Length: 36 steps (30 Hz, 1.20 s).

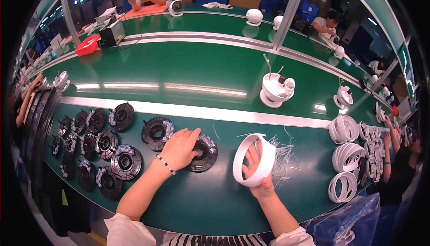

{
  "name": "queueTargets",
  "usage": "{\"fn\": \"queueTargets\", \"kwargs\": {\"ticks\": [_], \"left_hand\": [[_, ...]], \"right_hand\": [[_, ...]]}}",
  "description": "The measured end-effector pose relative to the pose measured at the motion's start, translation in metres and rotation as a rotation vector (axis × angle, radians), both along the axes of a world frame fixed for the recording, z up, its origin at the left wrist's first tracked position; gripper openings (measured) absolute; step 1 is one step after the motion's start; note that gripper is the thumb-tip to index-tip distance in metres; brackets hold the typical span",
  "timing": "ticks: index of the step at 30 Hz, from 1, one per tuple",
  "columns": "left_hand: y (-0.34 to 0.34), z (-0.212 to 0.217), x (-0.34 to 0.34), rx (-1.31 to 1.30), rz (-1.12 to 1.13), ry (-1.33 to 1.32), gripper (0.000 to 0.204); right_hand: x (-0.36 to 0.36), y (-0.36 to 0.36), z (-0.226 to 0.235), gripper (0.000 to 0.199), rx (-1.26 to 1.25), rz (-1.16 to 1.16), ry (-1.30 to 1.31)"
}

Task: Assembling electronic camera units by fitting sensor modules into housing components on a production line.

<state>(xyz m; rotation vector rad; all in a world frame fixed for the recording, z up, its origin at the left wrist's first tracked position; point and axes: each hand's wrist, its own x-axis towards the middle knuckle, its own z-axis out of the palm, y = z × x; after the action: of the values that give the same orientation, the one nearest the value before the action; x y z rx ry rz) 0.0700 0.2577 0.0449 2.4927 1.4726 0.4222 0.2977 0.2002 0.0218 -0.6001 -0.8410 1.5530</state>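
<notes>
ring (white) in right hand

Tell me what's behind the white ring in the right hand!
Thin white strips poke out behind the ring, on the green table. Through its hole you can see fingers of the right hand. Whatever the ring's wall covers, I can't see.

left hand — at black disc | right hand — holding white ring
</notes>
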Motion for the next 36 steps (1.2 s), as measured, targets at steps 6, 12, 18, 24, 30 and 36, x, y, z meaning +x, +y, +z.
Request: {"fn": "queueTargets", "kwargs": {"ticks": [6, 12, 18, 24, 30, 36], "left_hand": [[0.013, -0.018, 0.003, -0.011, 0.067, -0.112, 0.05], [0.014, -0.031, 0.007, -0.197, 0.101, -0.397, 0.03], [0.011, -0.013, 0.03, -0.788, 0.038, -1.134, 0.013], [0.005, -0.014, 0.026, -0.863, 0.078, -1.137, 0.037], [-0.017, -0.02, 0.06, -1.112, 0.019, -1.689, 0.049], [-0.021, -0.062, 0.078, -1.053, 0.103, -1.759, 0.033]], "right_hand": [[0.005, 0.001, -0.003, 0.113, -0.021, 0.011, 0.015], [0.005, 0.005, -0.005, 0.116, 0.001, 0.004, -0.09], [0.016, 0.005, 0.0, 0.115, 0.099, -0.163, -0.229], [0.003, 0.002, -0.005, 0.115, 0.497, -0.121, -0.882], [0.003, -0.009, -0.004, 0.112, 0.384, -0.259, -1.103], [-0.006, -0.014, 0.006, 0.109, 0.368, -0.437, -1.117]]}}
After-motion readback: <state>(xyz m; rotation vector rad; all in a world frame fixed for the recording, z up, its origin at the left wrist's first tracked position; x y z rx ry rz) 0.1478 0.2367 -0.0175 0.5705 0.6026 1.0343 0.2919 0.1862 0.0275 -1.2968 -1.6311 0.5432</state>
